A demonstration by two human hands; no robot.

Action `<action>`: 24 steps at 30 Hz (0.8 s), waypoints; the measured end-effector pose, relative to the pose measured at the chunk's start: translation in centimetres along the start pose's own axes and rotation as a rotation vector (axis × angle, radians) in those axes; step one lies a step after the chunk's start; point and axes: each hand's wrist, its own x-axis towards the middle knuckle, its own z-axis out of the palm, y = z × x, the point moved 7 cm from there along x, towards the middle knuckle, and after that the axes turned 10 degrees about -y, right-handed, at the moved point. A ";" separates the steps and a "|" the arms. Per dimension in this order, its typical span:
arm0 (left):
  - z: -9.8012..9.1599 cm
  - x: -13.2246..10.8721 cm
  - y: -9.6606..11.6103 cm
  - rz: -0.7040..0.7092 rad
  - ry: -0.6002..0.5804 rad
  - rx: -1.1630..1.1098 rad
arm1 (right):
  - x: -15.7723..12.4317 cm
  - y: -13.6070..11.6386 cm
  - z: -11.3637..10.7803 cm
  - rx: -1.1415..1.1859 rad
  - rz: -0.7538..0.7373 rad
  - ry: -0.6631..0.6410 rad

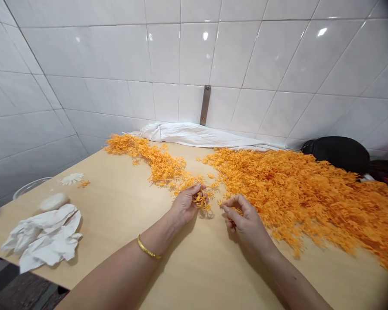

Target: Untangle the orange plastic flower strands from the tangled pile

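Observation:
My left hand (187, 202) is closed on a small bunch of orange plastic flower pieces (203, 201) just above the wooden table (126, 215). A gold bangle sits on that wrist. My right hand (244, 217) hovers beside it with thumb and forefinger pinched together; whether anything is in the pinch is too small to tell. A large heap of the same orange pieces (304, 193) spreads over the right half of the table. A thinner trail of orange pieces (151, 159) runs toward the back left.
Crumpled white cloth (45, 239) lies at the front left, with a white flower piece (71, 178) and a glass bowl rim (29, 186) behind it. A white folded sheet (194, 134) lies along the tiled wall. A black bag (338, 153) sits at the back right.

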 end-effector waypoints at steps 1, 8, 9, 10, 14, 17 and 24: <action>0.0 0.0 0.0 -0.003 0.000 -0.001 | 0.0 0.3 0.4 0.059 0.031 -0.034; 0.3 -0.3 -0.3 -0.036 -0.009 0.033 | 0.4 0.4 2.5 -0.019 0.040 -0.167; 0.4 -0.4 -0.6 -0.055 -0.032 0.049 | 0.5 0.1 2.5 -0.109 -0.002 -0.155; 0.4 -0.4 -0.8 -0.068 -0.043 0.062 | 0.6 -0.2 2.4 -0.213 -0.045 -0.137; 0.0 -0.2 -1.0 -0.048 0.015 0.073 | 0.1 -1.4 2.5 -0.573 -0.160 -0.067; -0.1 0.1 -0.7 -0.027 0.060 0.050 | -1.4 -3.1 3.8 -0.692 -0.255 -0.100; -0.6 0.1 0.9 0.045 0.124 0.012 | -2.7 -3.8 4.4 -0.410 -0.255 -0.244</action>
